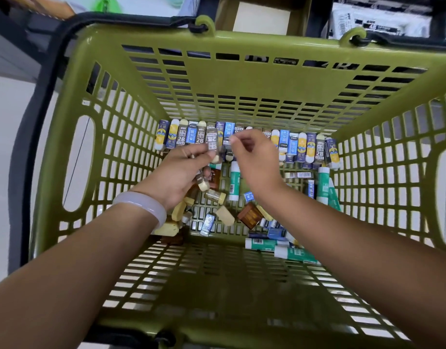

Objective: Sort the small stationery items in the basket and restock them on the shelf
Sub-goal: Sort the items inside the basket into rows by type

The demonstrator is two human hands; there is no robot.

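Erasers [247, 144] lined up along olive basket's [242, 81] far wall, others loose on its floor. Left hand [184, 172] gripping several brown-sleeved erasers [213, 144] (one marked 2B); right hand [254, 157] pinching beside them, contents unclear.

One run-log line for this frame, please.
left hand grips brown 2B erasers | right hand pinching above row | green basket | sorting underway
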